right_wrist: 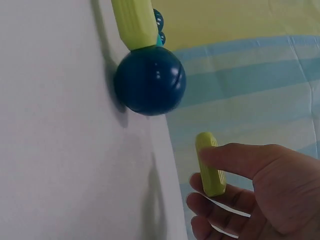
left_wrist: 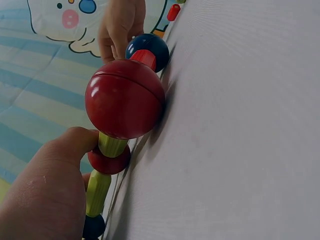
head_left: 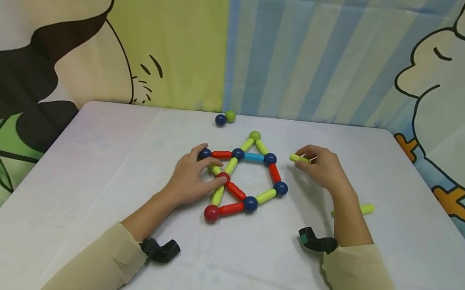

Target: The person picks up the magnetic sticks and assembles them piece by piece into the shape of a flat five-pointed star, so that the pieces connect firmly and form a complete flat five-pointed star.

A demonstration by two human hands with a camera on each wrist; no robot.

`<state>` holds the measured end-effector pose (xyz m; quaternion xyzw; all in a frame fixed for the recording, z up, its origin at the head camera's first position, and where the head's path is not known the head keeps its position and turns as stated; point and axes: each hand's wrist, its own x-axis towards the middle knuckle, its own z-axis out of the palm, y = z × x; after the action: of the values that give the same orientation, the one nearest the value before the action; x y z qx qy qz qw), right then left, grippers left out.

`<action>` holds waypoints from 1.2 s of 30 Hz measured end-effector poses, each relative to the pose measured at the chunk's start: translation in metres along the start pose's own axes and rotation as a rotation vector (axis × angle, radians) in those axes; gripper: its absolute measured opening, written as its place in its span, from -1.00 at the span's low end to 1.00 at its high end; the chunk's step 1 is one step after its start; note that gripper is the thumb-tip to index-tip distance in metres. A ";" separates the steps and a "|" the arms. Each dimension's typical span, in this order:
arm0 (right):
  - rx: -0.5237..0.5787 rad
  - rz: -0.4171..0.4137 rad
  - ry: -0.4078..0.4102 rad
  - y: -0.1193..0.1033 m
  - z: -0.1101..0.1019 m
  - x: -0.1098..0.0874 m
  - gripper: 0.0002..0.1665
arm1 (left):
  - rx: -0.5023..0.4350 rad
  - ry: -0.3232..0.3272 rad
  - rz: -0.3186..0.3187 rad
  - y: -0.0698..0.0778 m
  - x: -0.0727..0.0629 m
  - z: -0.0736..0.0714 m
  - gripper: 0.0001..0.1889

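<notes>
A flat frame of magnetic rods and balls lies mid-table, with red, yellow-green and light blue rods. My left hand [head_left: 187, 178] grips its left side, thumb at a red ball [head_left: 223, 177] and fingers by the blue ball [head_left: 204, 154] at the corner. A larger-looking red ball [left_wrist: 125, 100] stands close to the left wrist camera. To the right of the frame, my right hand [head_left: 326, 167] pinches a loose yellow-green magnetic rod [right_wrist: 211, 170] between thumb and fingers, raised over the table. The nearest corner to that hand is a blue ball [head_left: 281, 189].
Behind the frame, a loose blue ball [head_left: 220, 120] and a green ball [head_left: 230, 116] sit at the table's back edge. A yellow-green rod [head_left: 366, 208] lies beside the right forearm, which partly covers the pieces there. A printed cloth [head_left: 312, 53] hangs behind.
</notes>
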<state>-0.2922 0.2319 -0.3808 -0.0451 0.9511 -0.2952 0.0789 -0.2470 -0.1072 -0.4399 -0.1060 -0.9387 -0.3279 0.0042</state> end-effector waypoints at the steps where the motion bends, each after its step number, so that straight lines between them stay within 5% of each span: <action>1: -0.002 -0.002 -0.008 -0.001 0.003 0.002 -0.62 | 0.001 -0.001 -0.001 0.000 0.000 0.000 -0.55; 13: 0.018 -0.021 -0.061 -0.004 0.027 0.012 -0.66 | 0.005 0.011 0.030 -0.001 0.001 0.001 -0.56; 36: 0.020 -0.025 -0.076 0.001 0.020 0.007 -0.61 | 0.008 0.010 0.028 -0.004 0.000 0.001 -0.55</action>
<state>-0.2958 0.2207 -0.3985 -0.0674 0.9439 -0.3036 0.1115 -0.2481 -0.1092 -0.4431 -0.1177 -0.9385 -0.3244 0.0139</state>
